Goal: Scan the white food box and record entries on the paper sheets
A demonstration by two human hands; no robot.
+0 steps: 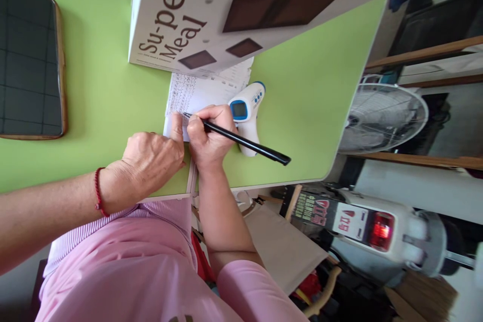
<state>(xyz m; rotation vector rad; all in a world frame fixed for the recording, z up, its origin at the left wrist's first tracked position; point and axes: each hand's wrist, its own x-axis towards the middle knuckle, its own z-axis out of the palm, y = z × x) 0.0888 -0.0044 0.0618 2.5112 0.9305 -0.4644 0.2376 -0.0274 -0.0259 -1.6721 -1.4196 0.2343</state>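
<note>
My right hand (212, 136) is closed round a black pen (245, 142), with the tip on a sheet of paper (199, 95) covered in rows of small writing. Beside it my left hand (151, 163), with a red cord bracelet (98, 193) on the wrist, has its index fingertip on the lower part of the sheet. Its other fingers are curled under, and the inside of that fist is hidden. A white and blue infrared thermometer (247, 115) lies right behind my right hand. The top of the paper runs up to a large box (211, 5) printed "Su-per Meal".
The green table (101, 105) has a seam between two tops near my hands. A dark device in a brown frame (32, 60) lies at far left. To the right are a fan (385, 118), a folding chair (283, 241) and a white machine with a red light (364, 229).
</note>
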